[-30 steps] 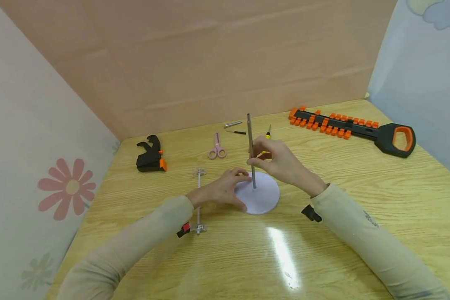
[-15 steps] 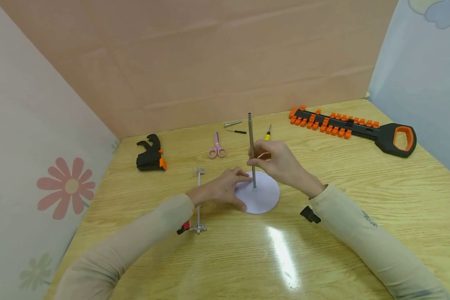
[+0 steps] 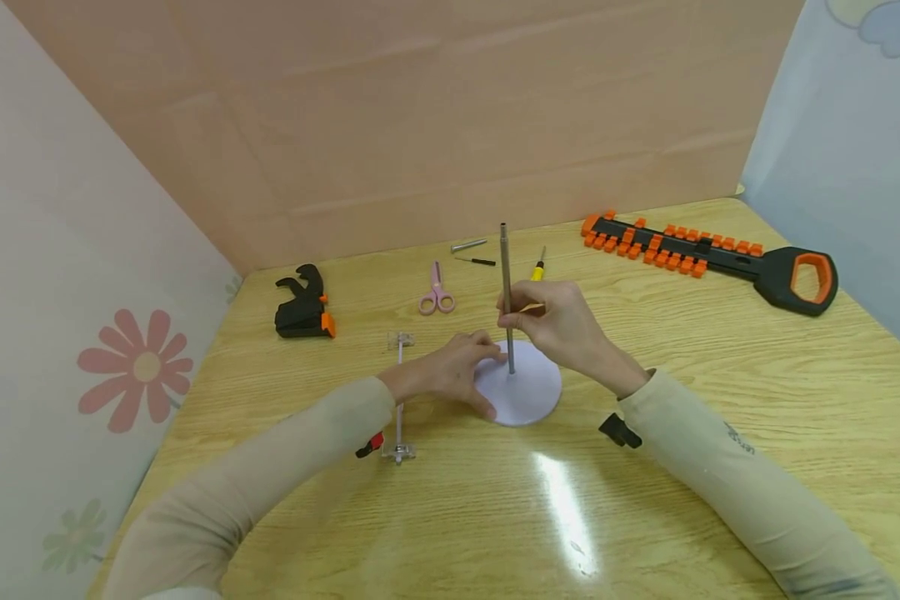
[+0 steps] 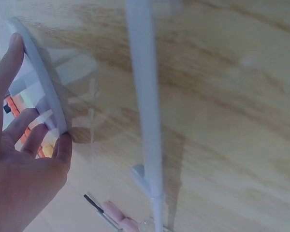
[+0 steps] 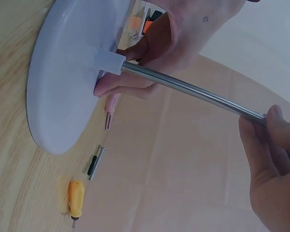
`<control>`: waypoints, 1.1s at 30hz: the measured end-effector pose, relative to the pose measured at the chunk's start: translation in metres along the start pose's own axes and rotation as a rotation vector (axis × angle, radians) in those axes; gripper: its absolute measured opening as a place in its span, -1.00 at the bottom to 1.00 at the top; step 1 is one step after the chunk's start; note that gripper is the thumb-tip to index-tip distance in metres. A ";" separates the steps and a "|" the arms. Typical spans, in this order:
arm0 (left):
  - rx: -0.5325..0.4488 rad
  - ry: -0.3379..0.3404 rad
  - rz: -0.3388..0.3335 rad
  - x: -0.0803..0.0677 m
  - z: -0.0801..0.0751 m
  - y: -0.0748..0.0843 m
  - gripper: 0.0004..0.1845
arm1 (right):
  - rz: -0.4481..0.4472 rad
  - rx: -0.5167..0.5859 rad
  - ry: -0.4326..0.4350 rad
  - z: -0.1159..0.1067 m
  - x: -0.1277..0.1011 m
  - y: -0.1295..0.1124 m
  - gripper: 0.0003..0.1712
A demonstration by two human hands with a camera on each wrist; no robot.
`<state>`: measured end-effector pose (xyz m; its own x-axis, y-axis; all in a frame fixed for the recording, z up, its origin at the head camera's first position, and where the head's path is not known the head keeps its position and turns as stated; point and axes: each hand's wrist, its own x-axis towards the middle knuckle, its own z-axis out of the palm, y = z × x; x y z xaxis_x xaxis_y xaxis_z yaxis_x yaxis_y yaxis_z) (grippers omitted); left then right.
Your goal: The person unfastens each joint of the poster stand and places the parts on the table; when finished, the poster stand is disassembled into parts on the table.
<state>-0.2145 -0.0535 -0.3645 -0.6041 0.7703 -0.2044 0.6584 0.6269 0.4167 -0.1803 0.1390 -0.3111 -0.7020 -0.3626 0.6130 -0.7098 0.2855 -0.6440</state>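
A flat white round base [image 3: 532, 392] lies on the table with a thin metal rod [image 3: 506, 267] standing nearly upright from its middle. In the right wrist view the rod's lower end meets a short white socket [image 5: 110, 62] on the base. My left hand [image 3: 456, 371] grips the base by its left side, thumb and fingers spread along the rim [image 4: 46, 77] in the left wrist view. Above the base, my right hand [image 3: 558, 321] pinches the rod between thumb and fingers, partway up its length.
Left of the base lies a white rod [image 3: 400, 417] with clear end pieces, partly under my left forearm. Behind are pink scissors [image 3: 437, 293], a black-handled screwdriver [image 3: 483, 262], a short metal rod [image 3: 468, 245] and a yellow screwdriver [image 3: 537, 271]. A black clamp [image 3: 300, 310] and an orange-and-black rack [image 3: 667, 252] flank them.
Both hands keep the same hold on the base and the rod. The whole head view has shifted slightly.
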 end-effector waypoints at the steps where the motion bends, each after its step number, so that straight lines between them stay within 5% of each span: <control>1: 0.007 0.000 0.004 0.001 0.000 0.000 -0.11 | 0.004 0.000 -0.001 0.000 0.000 0.000 -0.85; 33: 0.023 -0.016 -0.001 0.004 -0.002 0.001 -0.13 | 0.018 0.035 -0.107 -0.005 0.002 0.002 -0.88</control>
<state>-0.2172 -0.0497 -0.3636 -0.5981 0.7710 -0.2187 0.6676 0.6303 0.3963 -0.1830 0.1438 -0.3088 -0.7033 -0.4506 0.5498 -0.6931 0.2629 -0.6712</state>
